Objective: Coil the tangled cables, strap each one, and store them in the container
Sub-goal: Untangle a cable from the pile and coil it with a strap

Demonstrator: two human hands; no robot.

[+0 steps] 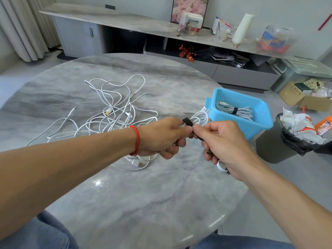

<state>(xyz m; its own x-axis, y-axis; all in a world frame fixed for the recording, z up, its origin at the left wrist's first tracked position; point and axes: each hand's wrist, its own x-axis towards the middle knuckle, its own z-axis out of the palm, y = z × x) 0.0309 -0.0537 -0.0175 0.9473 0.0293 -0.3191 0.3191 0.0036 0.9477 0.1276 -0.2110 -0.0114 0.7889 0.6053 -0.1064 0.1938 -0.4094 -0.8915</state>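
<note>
We see the left hand [161, 137] grip a coiled white cable [199, 118] while the right hand [222, 141] pinches the black strap [187, 122] looped over it, above the table [143, 194] near its right edge. Just beyond, the blue container [258, 123] holds one strapped coil [233, 111]; tangled cables [111, 114] lie left.
</note>
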